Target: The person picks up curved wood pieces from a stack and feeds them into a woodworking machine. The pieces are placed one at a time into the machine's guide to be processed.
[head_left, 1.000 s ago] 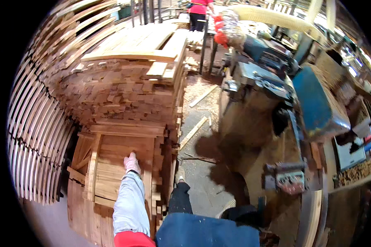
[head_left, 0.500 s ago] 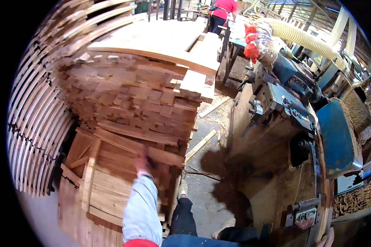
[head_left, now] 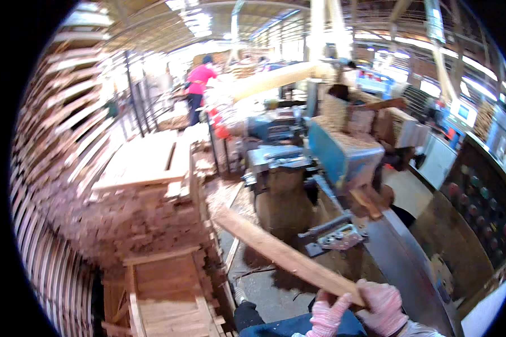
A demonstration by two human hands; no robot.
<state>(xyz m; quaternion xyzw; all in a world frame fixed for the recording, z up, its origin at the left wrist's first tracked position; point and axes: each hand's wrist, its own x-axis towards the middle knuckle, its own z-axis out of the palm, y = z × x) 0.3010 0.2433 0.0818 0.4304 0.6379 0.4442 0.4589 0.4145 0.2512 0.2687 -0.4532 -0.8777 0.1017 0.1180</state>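
A long, narrow wooden board (head_left: 287, 259) slants across the lower middle, its far end raised over the aisle. My left hand (head_left: 328, 315), in a pink and white knit glove, grips its near end from the left. My right hand (head_left: 383, 306), gloved alike, is closed round the same end from the right, beside the machine's metal bed (head_left: 398, 268). A woodworking machine (head_left: 275, 157) with a blue hood (head_left: 337, 153) stands ahead and to the right, sawdust heaped on it. Another short wood piece (head_left: 367, 203) lies at the far end of the bed.
To the left are a stack of boards (head_left: 146, 222), a wooden frame piece (head_left: 166, 281) and slatted racks of timber (head_left: 48, 269). A control panel with buttons (head_left: 483, 205) rises at the right. Farther off, a person in a red top (head_left: 199, 81) stands near a ribbed hose (head_left: 281, 81).
The view has swung up and right. My left hand has left the stack at the left and now holds a board. My right hand has come from the machine's edge onto the same board.
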